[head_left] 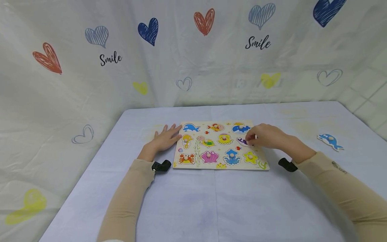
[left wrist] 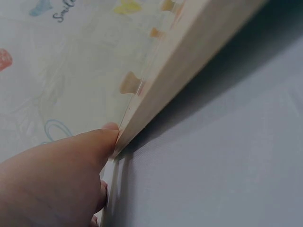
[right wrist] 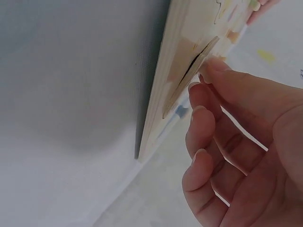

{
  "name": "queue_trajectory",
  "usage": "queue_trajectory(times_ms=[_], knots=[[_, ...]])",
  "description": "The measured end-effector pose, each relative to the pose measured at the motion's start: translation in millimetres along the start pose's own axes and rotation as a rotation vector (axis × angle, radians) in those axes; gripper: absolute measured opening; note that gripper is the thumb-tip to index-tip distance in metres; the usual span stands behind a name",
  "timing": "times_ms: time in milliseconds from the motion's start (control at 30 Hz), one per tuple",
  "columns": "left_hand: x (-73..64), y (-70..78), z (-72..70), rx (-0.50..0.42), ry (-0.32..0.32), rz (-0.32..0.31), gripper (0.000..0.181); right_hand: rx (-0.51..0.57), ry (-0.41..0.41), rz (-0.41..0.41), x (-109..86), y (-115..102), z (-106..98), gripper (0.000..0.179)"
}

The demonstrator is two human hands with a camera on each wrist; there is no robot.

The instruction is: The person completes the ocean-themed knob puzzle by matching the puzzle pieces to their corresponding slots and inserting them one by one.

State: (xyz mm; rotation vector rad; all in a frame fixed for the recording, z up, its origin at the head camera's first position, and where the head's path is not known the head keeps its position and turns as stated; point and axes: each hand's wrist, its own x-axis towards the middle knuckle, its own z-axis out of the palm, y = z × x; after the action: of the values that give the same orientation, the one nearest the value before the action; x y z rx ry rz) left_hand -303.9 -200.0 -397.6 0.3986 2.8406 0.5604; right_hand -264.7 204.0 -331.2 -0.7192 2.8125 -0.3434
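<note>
A wooden peg puzzle board [head_left: 217, 168] with sea-animal pieces lies on the table. My right hand [head_left: 267, 136] is over the board's right side and pinches a purple whale-shaped piece [head_left: 242, 141] between thumb and fingertips. In the right wrist view this thin piece [right wrist: 191, 75] tilts, one edge raised off the board's face. My left hand [head_left: 164, 138] rests at the board's upper left edge with fingers spread, its thumb [left wrist: 106, 137] touching the corner. Set in the board are a crab [head_left: 186, 159], a pink shell [head_left: 210, 157], a blue octopus [head_left: 232, 157] and a yellow starfish [head_left: 250, 157].
A loose blue dolphin piece [head_left: 330, 141] lies on the white-covered table [head_left: 193, 205], right of the board and beyond my right forearm. A pale curtain [head_left: 169, 64] printed with hearts hangs behind the table. Dark wrist cameras [head_left: 161, 166] sit at both cuffs.
</note>
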Motion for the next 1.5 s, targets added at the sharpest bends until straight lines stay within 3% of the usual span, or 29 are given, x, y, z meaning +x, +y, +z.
queue_trajectory(times_ms=[700, 933, 1200, 1500], knots=[[2.1, -2.7, 0.7, -0.001, 0.000, -0.003, 0.065, 0.030, -0.019, 0.051, 6.3, 3, 1, 0.013], [2.6, -3.0, 1.6, -0.008, 0.005, 0.000, 0.065, 0.023, -0.013, 0.013, 1.0, 3, 1, 0.015], [3.1, -2.0, 1.5, 0.006, 0.007, -0.004, 0.064, 0.027, 0.121, -0.020, -15.4, 13, -7, 0.019], [1.1, -0.5, 1.0, 0.002, 0.000, -0.004, 0.064, 0.072, 0.197, 0.060, -34.7, 32, -26, 0.022]])
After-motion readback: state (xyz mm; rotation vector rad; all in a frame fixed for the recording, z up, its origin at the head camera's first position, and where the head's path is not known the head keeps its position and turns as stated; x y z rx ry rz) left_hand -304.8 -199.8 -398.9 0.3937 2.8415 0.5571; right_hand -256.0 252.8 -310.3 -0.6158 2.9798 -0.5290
